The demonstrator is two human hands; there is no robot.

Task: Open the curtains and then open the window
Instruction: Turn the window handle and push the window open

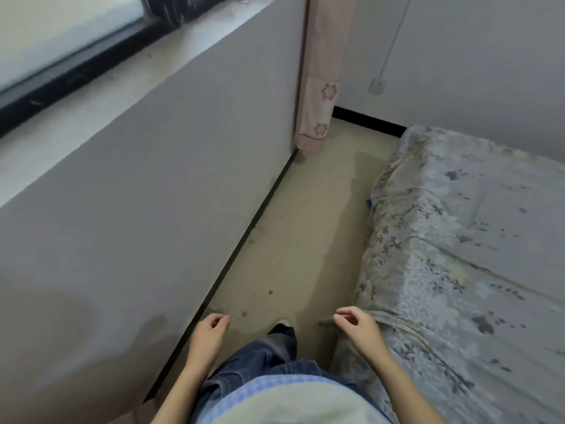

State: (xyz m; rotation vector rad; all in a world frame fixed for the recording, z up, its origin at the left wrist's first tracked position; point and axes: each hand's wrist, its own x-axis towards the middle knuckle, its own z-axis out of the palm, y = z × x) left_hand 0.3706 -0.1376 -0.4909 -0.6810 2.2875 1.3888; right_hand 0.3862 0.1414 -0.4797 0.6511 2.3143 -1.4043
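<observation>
Curtain (318, 71) bunched at corner, window (61, 35) uncovered, sash state unclear; left hand (209, 330) and right hand (356, 327) loosely curled, empty; window step remaining

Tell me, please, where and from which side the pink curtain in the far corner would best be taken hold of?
Probably take the pink curtain by its free vertical edge facing the bed, coming from that open side. It hangs straight, bunched in folds, its other edge against the wall under the window sill. Both hands, left and right, are empty.
</observation>
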